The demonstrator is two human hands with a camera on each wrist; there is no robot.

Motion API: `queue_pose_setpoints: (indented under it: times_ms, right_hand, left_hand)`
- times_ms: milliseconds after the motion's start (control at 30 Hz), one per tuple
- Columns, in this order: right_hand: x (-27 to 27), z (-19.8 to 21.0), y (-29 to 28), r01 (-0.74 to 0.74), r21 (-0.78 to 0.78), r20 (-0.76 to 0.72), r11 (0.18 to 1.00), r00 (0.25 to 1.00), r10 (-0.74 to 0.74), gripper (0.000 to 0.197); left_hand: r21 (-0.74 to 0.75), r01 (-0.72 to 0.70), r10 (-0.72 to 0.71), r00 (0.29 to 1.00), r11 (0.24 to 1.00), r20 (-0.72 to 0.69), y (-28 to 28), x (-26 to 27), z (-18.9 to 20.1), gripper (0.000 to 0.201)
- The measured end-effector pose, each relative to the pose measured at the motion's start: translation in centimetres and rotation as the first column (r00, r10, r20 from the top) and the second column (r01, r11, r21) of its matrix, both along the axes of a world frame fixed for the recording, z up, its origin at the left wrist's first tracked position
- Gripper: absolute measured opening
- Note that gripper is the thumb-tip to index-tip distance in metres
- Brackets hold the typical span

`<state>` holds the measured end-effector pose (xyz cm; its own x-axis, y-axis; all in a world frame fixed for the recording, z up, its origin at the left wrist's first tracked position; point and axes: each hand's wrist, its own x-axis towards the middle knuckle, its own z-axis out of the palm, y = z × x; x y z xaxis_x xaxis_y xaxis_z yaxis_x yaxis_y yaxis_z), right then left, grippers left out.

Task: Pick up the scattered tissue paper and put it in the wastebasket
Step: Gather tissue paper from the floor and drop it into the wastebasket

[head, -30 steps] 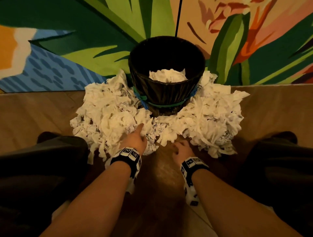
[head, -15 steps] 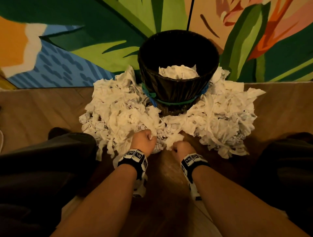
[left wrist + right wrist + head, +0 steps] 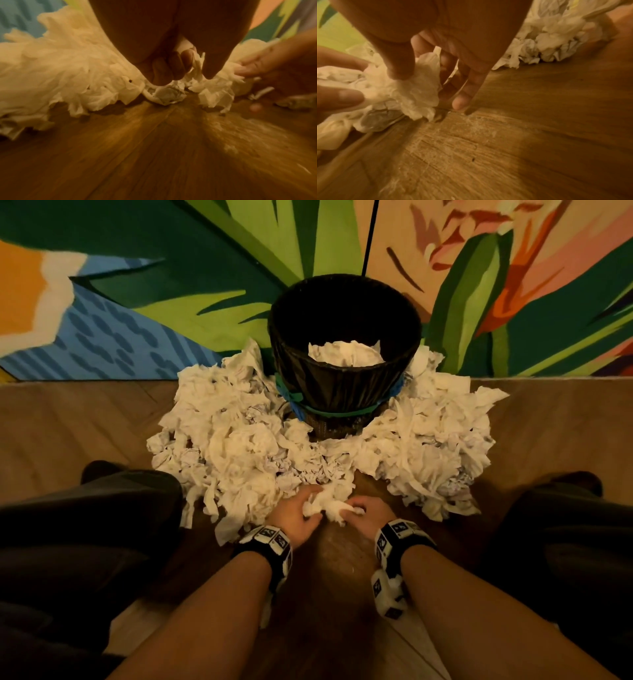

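A black wastebasket (image 3: pixel 344 392) stands against the painted wall with some white tissue (image 3: pixel 346 355) inside. Crumpled white tissue paper (image 3: pixel 239 446) lies heaped around its base on the wooden floor, left and right (image 3: pixel 431 446). At the near edge of the heap my left hand (image 3: pixel 301 517) (image 3: pixel 173 69) and right hand (image 3: pixel 363 513) (image 3: pixel 419 65) meet on one wad of tissue (image 3: pixel 329 506) (image 3: pixel 409 94). The left fingers are curled round it; the right thumb and fingers pinch it from the other side, just above the floor.
My two knees in dark trousers (image 3: pixel 78 525) (image 3: pixel 561 525) flank the arms. A wall with a bright leaf and flower mural (image 3: pixel 171 285) rises right behind the basket. Bare wooden floor (image 3: pixel 329 594) lies between my forearms.
Both hands drew back towards me and came together, gathering a wad of tissue from the near edge of the heap. The head view shifted slightly.
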<state>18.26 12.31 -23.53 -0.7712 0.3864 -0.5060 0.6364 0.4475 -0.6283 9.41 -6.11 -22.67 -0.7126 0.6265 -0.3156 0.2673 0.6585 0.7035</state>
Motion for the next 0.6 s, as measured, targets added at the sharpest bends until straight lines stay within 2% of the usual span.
queue_pose_setpoints:
  times_ms: [33, 100, 200, 300, 433, 533, 600]
  right_hand:
    - [0.0, 0.1, -0.2, -0.029, -0.027, -0.013, 0.999, 1.000, 0.028, 0.023]
    - [-0.3, 0.2, -0.5, -0.079, -0.065, -0.056, 0.995, 0.996, 0.075, 0.022]
    - [-0.7, 0.3, -0.9, -0.059, -0.124, -0.092, 0.991, 0.995, 0.048, 0.021]
    - [-1.0, 0.2, -0.7, -0.012, -0.037, -0.035, 0.999, 0.999, 0.011, 0.020]
    - [-0.3, -0.2, 0.5, 0.207, 0.086, 0.050, 0.975, 0.976, -0.212, 0.036]
    - [0.2, -0.4, 0.7, 0.187, 0.157, 0.089, 0.970, 0.975, -0.202, 0.030]
    - [0.7, -0.9, 0.6, 0.229, 0.158, 0.047, 0.961, 0.970, -0.239, 0.038]
  left_hand:
    - [-0.010, 0.063, -0.063, 0.998, 0.998, -0.021, 0.2, 0.2, -0.2, 0.055]
    - [-0.029, 0.134, -0.135, 0.990, 0.991, -0.048, 0.8, 0.4, -0.4, 0.061]
    - [-0.115, 0.123, -0.132, 0.989, 0.986, -0.069, 1.3, 0.3, -0.7, 0.041]
    - [-0.176, 0.038, -0.057, 0.993, 0.984, -0.106, 1.2, 0.0, -0.8, 0.022]
    - [-0.279, -0.023, -0.028, 0.984, 0.960, -0.177, 0.5, -0.1, -1.2, 0.040]
    - [-0.245, -0.003, -0.038, 0.986, 0.969, -0.162, 0.5, 0.1, -1.7, 0.040]
    - [-0.210, 0.052, -0.084, 0.986, 0.976, -0.146, 1.0, 0.5, -1.9, 0.037]
